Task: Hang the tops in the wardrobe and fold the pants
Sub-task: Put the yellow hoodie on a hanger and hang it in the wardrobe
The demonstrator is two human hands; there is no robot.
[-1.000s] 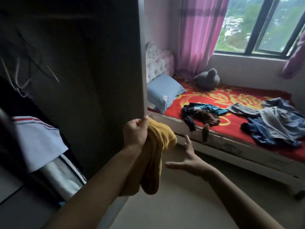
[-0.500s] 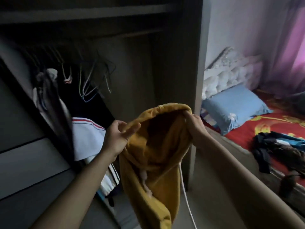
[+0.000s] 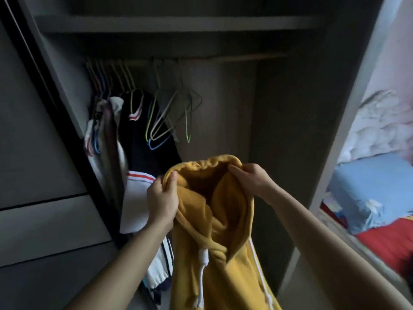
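I hold a mustard-yellow hoodie [image 3: 223,231] with white drawstrings in front of the open wardrobe [image 3: 290,130]. My left hand [image 3: 162,200] grips the left edge of its hood opening. My right hand [image 3: 252,180] pinches the right edge, so the hood is spread open and the body hangs down. Above and behind, several empty wire hangers [image 3: 169,117] hang on the rail [image 3: 223,59]. The pants are out of view.
Dark and white garments [image 3: 138,153] hang at the wardrobe's left, beside a sliding door [image 3: 40,153]. A shelf [image 3: 169,23] runs above the rail. At the right lies a bed with a blue pillow [image 3: 371,191] and a red cover [image 3: 388,242].
My view has swung from the bed to face the wardrobe. My right hand has come onto the hoodie, and both hands now hold the hood open and higher.
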